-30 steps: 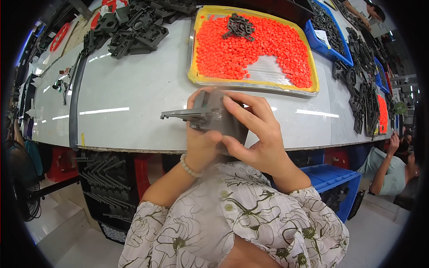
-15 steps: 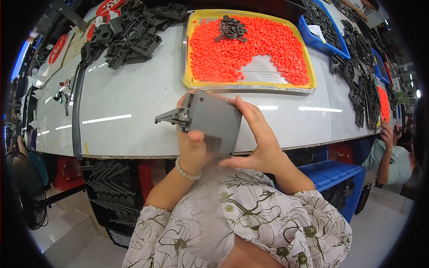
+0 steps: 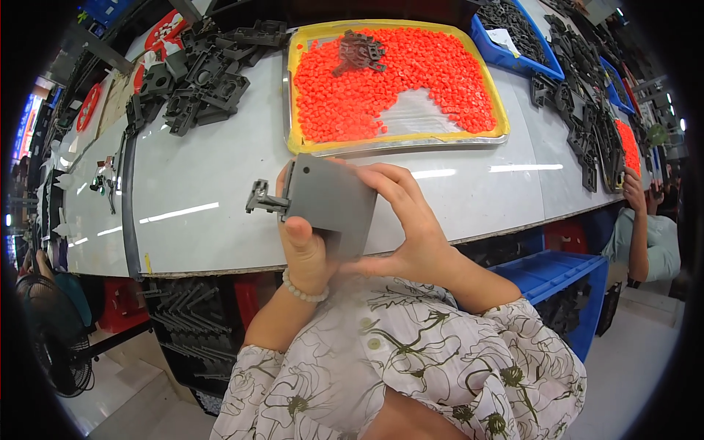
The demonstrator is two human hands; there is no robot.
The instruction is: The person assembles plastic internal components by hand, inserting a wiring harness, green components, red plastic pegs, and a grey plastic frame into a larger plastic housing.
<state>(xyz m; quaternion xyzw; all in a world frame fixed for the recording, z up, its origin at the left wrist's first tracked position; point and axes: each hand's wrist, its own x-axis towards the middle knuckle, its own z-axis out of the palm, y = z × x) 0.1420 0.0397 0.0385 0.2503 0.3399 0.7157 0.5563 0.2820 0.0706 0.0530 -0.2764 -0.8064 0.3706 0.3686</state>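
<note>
Grey plastic part (image 3: 328,202) gripped between left hand (image 3: 304,249) and right hand (image 3: 411,227), above table edge (image 3: 220,257)

both hands (image 3: 367,235) on grey plastic part (image 3: 330,199), orange-pellet tray (image 3: 293,110) behind

A long pale worktable (image 3: 205,183) in a busy workshop.

Ceiling lights glint in bright streaks across the table's glossy top. On its far side sits a yellow-rimmed tray (image 3: 293,95) full of orange pellets (image 3: 411,73), with a heap of dark plastic parts (image 3: 198,81) to the tray's left and a blue bin (image 3: 513,44) to its right. Under the table stand blue crates (image 3: 557,279) and red ones (image 3: 117,315). A black fan (image 3: 51,330) stands on the pale floor (image 3: 110,396) off the table's left end.
</note>
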